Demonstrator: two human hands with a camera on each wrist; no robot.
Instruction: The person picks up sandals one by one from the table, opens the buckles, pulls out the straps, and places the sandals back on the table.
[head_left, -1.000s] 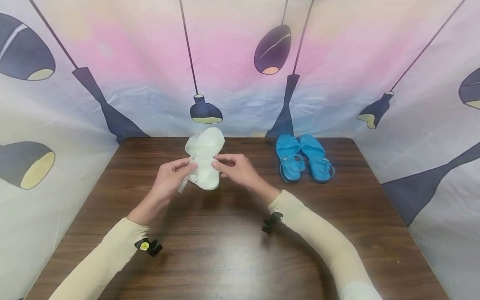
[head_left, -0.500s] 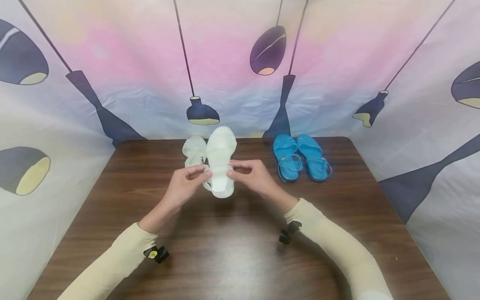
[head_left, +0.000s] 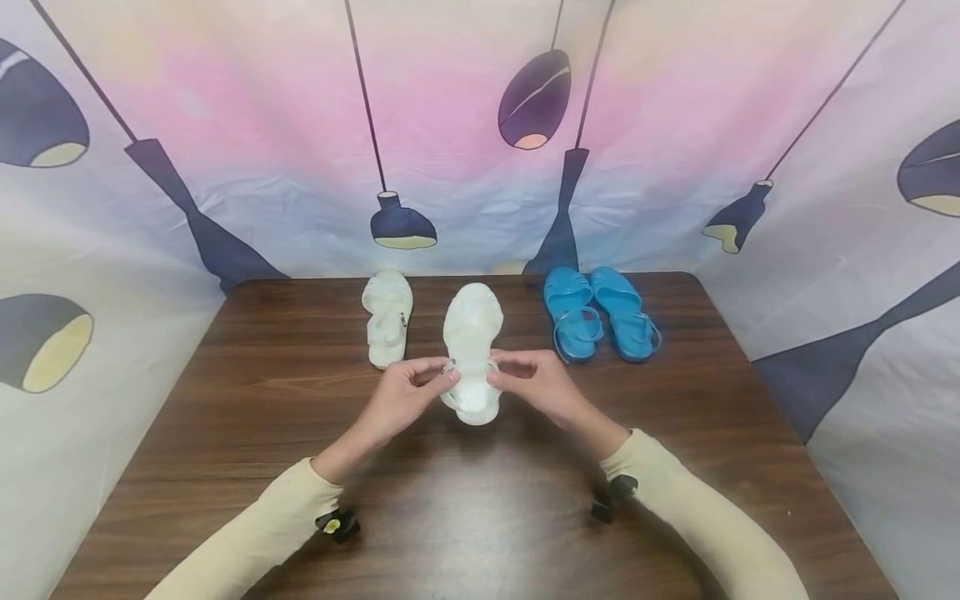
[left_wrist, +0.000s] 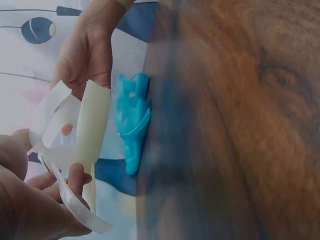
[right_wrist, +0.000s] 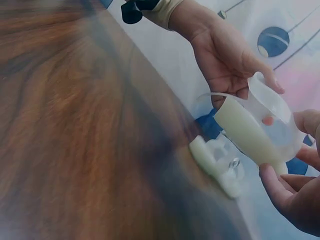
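A white sandal (head_left: 388, 329) is lying on the desk (head_left: 465, 521), the left hand (head_left: 401, 396) is pinching a raised sandal (head_left: 474, 342) by its left side, the right hand (head_left: 546, 385) is pinching its right, and blue sandals (head_left: 568, 290) are lying rightmost.

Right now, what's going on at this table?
A person's left hand and right hand grip a white sandal from its two sides, holding it up off the brown table. Another white sandal lies near the far edge, left of the held one. A pair of blue sandals sits side by side to the right, also near the far edge; neither hand touches them.
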